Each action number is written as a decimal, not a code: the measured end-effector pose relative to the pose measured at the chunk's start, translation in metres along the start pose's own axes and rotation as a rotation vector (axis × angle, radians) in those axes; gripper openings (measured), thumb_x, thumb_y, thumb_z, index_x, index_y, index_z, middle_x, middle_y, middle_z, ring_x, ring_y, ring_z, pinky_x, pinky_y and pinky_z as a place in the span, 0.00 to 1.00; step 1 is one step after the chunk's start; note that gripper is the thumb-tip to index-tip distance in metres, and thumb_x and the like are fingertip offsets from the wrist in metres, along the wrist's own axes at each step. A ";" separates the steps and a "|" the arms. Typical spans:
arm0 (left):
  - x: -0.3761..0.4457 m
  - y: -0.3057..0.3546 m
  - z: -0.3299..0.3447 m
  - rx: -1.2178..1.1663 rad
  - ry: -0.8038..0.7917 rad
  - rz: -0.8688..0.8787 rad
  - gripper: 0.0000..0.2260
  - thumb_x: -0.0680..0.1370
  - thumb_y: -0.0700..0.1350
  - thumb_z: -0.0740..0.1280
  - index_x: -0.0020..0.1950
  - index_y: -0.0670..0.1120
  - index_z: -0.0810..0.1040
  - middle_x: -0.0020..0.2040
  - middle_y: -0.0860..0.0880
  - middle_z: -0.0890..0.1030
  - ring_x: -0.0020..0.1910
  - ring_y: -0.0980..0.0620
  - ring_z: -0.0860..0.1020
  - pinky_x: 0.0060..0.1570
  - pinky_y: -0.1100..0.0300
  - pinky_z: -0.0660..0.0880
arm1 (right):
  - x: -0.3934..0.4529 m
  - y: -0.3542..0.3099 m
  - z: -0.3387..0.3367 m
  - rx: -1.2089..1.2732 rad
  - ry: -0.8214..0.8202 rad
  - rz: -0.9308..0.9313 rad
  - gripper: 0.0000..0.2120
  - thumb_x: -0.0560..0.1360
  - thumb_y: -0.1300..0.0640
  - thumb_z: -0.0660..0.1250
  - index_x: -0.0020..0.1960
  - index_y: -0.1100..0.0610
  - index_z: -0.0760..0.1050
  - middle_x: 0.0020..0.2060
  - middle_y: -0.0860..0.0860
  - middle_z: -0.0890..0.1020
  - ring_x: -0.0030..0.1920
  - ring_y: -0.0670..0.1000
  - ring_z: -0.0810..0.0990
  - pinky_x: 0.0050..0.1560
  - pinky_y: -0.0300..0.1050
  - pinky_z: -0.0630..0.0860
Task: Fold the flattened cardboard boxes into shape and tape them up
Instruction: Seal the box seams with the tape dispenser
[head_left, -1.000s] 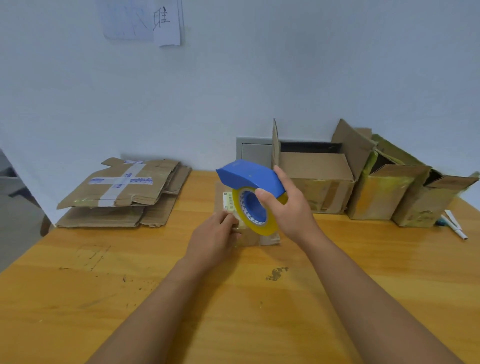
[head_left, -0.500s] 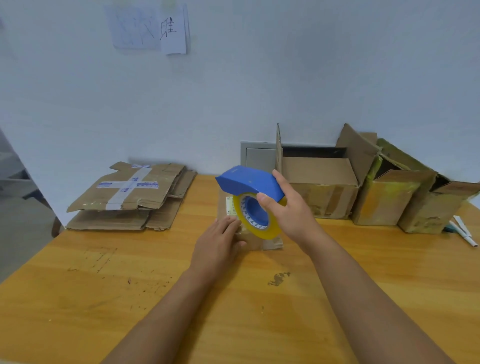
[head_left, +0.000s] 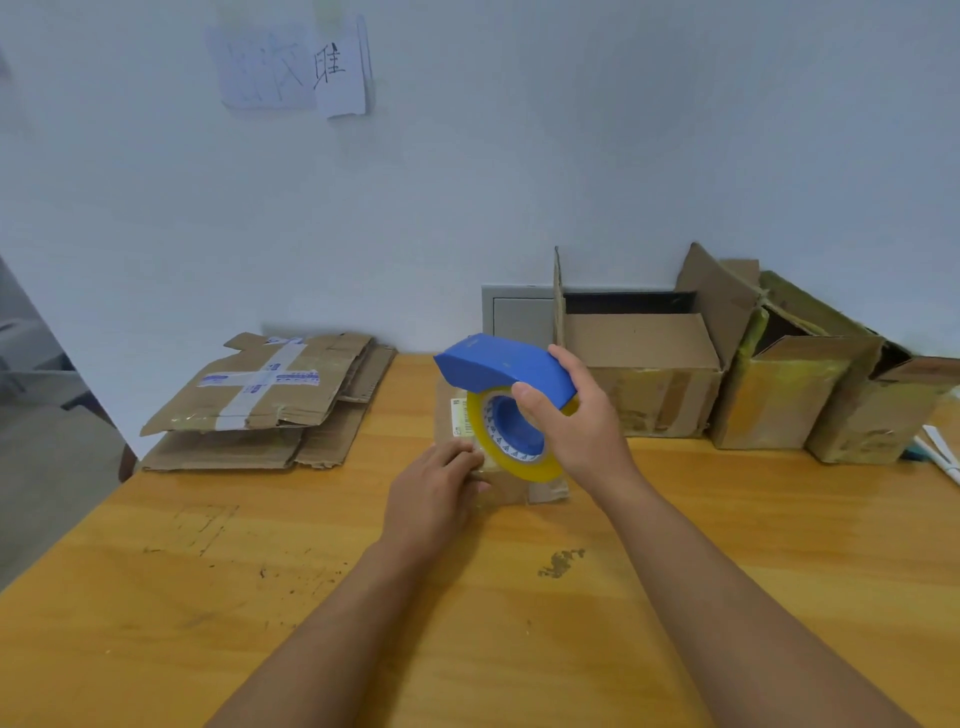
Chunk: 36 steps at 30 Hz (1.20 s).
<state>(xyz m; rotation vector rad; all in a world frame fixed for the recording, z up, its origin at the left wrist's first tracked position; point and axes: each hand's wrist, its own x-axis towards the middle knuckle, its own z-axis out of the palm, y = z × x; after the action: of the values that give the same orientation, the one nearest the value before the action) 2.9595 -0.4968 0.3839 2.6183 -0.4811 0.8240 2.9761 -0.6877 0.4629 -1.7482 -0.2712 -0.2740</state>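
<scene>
Small cardboard box sits mid-counter, mostly hidden behind both hands; a pale label shows on its top left. Left hand lies on the box's near-left edge, fingers fairly straight, pressing down, apparently pinning the tape's free end, though the clear film is too faint to confirm. Right hand wraps the blue tape dispenser, thumb over the roll's hub, holding it tilted just above the box top. Yellowish tape roll hangs under the blue cover, near the left fingertips.

Risks, as judged: the box is light, so a hard pull may drag or tip it if the left hand's pressure slackens. The tape could lift off its starting point, run askew off the seam, or wrinkle. Left fingers sit close to the dispenser's cutting edge.

Outward: flattened cardboard stack at left rear; three formed boxes along the wall, right. Wooden counter scuffed.
</scene>
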 end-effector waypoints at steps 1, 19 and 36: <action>0.001 0.000 -0.002 0.005 -0.008 0.006 0.11 0.73 0.44 0.76 0.54 0.44 0.84 0.56 0.49 0.83 0.52 0.46 0.82 0.41 0.53 0.80 | -0.001 0.000 -0.003 0.046 0.007 0.002 0.30 0.74 0.41 0.73 0.73 0.42 0.67 0.60 0.39 0.73 0.58 0.43 0.77 0.45 0.32 0.77; -0.012 -0.005 -0.013 -0.077 -0.067 0.009 0.17 0.70 0.42 0.78 0.57 0.40 0.84 0.58 0.46 0.83 0.60 0.43 0.79 0.58 0.50 0.75 | -0.012 0.012 -0.035 0.117 -0.055 -0.038 0.24 0.65 0.39 0.69 0.61 0.32 0.75 0.55 0.34 0.78 0.55 0.44 0.79 0.48 0.41 0.81; -0.016 -0.012 -0.004 -0.105 -0.039 0.037 0.21 0.74 0.53 0.74 0.65 0.46 0.79 0.57 0.48 0.77 0.55 0.48 0.75 0.55 0.54 0.73 | 0.007 0.007 0.001 0.078 0.082 -0.046 0.33 0.67 0.33 0.68 0.70 0.39 0.68 0.60 0.34 0.73 0.54 0.31 0.75 0.44 0.27 0.74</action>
<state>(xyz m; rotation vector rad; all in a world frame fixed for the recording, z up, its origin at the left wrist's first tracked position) 2.9501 -0.4814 0.3748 2.5394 -0.5700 0.7402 2.9854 -0.6880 0.4586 -1.6509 -0.2597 -0.3625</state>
